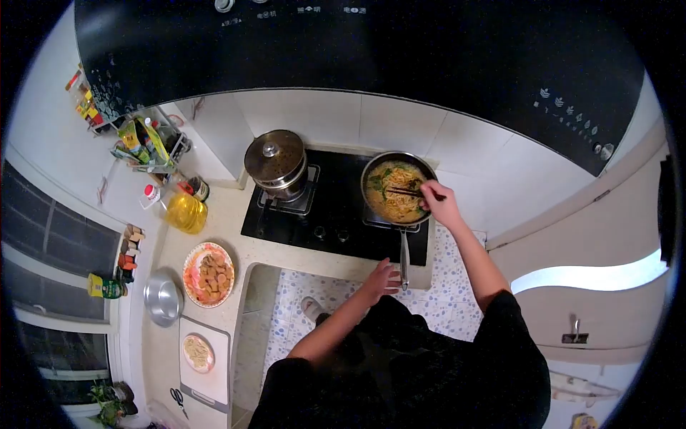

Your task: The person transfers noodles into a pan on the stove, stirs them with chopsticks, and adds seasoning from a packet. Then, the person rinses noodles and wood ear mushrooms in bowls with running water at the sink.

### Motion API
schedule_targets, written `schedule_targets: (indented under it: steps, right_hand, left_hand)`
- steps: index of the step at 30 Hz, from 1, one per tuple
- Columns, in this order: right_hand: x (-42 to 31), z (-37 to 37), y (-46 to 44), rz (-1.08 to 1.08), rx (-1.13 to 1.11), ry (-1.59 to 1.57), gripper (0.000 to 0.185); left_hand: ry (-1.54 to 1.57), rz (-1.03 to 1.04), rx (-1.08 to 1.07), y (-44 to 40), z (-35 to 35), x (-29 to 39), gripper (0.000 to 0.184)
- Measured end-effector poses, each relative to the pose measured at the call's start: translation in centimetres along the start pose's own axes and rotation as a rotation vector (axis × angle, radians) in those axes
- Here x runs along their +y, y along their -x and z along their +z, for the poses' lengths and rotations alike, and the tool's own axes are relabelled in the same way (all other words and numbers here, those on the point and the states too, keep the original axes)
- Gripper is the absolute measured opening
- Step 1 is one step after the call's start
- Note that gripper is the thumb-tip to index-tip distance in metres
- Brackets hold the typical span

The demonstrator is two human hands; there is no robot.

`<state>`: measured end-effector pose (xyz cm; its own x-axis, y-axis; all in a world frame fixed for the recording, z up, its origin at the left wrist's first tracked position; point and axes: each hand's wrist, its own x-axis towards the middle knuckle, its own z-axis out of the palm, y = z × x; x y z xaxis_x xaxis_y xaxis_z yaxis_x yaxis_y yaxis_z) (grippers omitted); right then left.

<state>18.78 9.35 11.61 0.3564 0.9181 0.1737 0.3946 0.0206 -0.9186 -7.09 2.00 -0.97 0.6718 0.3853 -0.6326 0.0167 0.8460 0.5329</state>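
Dark chopsticks (405, 191) lie with their tips in the noodles (395, 207) and green leaves of a pan (365, 174) over the right end of the hob (329, 207); their long axis runs roughly parallel to the hob's front edge, tips to the left. The right hand (439, 203) pinches their other end above the pan's right rim, hiding part of it. The pan's handle (404, 250) points toward the person, across the hob's front edge; beside it the left hand (380, 282) has its fingers loosely spread, though contact with the handle is hard to tell. At the hob's left end stands a lidded pot (286, 184), its contents unclear through the glass. On the worktop (236, 254), left of the hob's front corner, a patterned plate (190, 287) carries brown slices (214, 275). Near the worktop's left edge are an oil bottle (186, 213), part full of yellow liquid, a metal bowl (163, 299), and a white board (209, 385) bearing a small plate (212, 359) of pale strips (196, 352).
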Motion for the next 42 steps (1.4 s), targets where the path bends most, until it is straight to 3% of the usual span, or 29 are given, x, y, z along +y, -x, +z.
schedule_targets:
  steps: [4, 7, 8, 11, 12, 15, 16, 19, 21, 24, 29, 31, 34, 37, 41, 42]
  right_hand:
    - [-0.1, 3.9, -3.5, -0.075, -0.16, 0.066, 0.02]
    - [-1.4, 5.6, -4.5, 0.13, -0.284, 0.121, 0.021]
    - [-1.5, 5.8, -4.6, 0.062, -0.3, 0.257, 0.024]
    - [1.2, 5.5, -5.6, -0.214, -0.188, 0.455, 0.027]
    - [1.7, 4.8, -6.1, -0.036, -0.24, 0.447, 0.03]
    - [1.5, 3.2, -7.4, -0.202, -0.117, 0.569, 0.034]
    - [0.4, 3.0, -7.8, 0.003, -0.137, 0.566, 0.036]
    - [-1.5, 4.2, -8.4, -0.059, -0.167, 0.474, 0.036]
    - [0.8, 6.7, -8.5, -0.005, -0.185, 0.174, 0.036]
    - [0.7, 7.6, -8.2, 0.055, -0.279, 0.53, 0.042]
    - [3.4, 5.0, -9.6, -0.115, -0.036, 0.635, 0.038]
    - [-1.1, 3.9, -9.3, 0.02, -0.085, 0.559, 0.037]
    - [0.8, 4.3, -10.5, -0.214, -0.069, 0.514, 0.036]
    - [1.4, 5.5, -9.5, -0.149, 0.023, 0.544, 0.034]
    - [1.7, 3.0, -8.7, 0.015, -0.071, 0.596, 0.03]
    - [2.1, 2.2, -8.9, 0.167, -0.069, 0.377, 0.038]
  left_hand:
    - [0.104, -0.075, -0.011, -1.6, 1.0, -0.2, 0.065]
    - [0.15, -0.096, -0.006, -0.7, 2.8, 0.2, 0.06]
    - [0.171, -0.086, -0.031, -0.7, 3.1, 0.4, 0.059]
    - [0.211, -0.052, -0.093, -2.2, 3.0, -1.2, 0.057]
    - [0.209, -0.038, -0.105, -2.9, 2.7, -1.7, 0.057]
    - [0.215, -0.029, -0.105, -3.1, 3.0, -2.0, 0.057]
    - [0.218, -0.029, -0.098, -3.2, 3.1, -1.9, 0.058]
    - [0.233, -0.011, -0.12, -3.5, 3.1, -2.1, 0.058]
    - [0.215, -0.012, -0.097, -3.2, 3.4, -1.9, 0.059]
    - [0.206, -0.013, -0.083, -3.3, 3.4, -1.8, 0.061]
    - [0.171, -0.033, -0.036, -3.0, 3.4, -1.5, 0.062]
    - [0.177, -0.046, -0.009, -2.4, 3.8, -0.8, 0.062]
    - [0.178, -0.045, -0.01, -2.2, 3.9, -0.6, 0.064]
    - [0.143, -0.057, 0.009, -2.1, 4.2, -0.2, 0.063]
    - [0.198, -0.02, -0.005, -3.3, 3.8, -1.3, 0.065]
    - [0.213, -0.024, -0.017, -3.9, 3.4, -1.7, 0.065]
